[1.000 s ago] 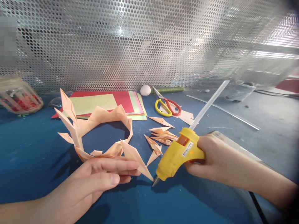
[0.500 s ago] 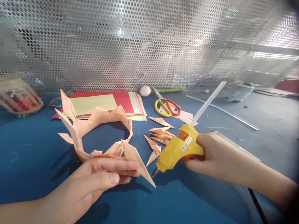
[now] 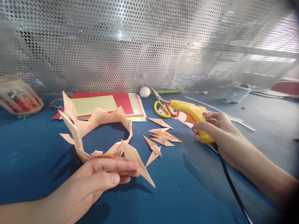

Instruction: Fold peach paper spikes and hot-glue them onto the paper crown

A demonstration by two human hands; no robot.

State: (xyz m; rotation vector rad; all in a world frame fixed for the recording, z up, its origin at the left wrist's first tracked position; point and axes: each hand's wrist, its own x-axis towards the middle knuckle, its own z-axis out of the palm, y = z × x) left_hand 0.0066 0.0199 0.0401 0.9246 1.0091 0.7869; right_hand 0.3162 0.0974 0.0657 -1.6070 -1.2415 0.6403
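In my left hand (image 3: pixel 100 175) is the near edge of a peach folded-paper crown (image 3: pixel 93 123), gripped between thumb and fingers. Upright paper spikes stand on the crown's left side. By my left fingertips, a pointed folded-paper piece (image 3: pixel 136 158) slants down to the right at the crown's front. My right hand (image 3: pixel 216 124) grips the handle of a yellow hot glue gun (image 3: pixel 187 109), its front pointing left over the scissors (image 3: pixel 167 107). A clear glue stick shows behind the gun. Several loose folded-paper pieces (image 3: pixel 163 135) lie between the crown and the glue gun.
Coloured paper sheets (image 3: pixel 93 104) are stacked behind the crown. A jar (image 3: pixel 20 96) with red bits stands far left. Near the perforated metal screen (image 3: pixel 140 46) lie a white ball (image 3: pixel 144 91) and a green stick (image 3: pixel 170 91). The gun's black cord (image 3: pixel 231 183) trails toward me.
My right hand has swung the glue gun up and back, from beside the pointed paper piece to near the scissors. My left hand and the crown have stayed almost still.
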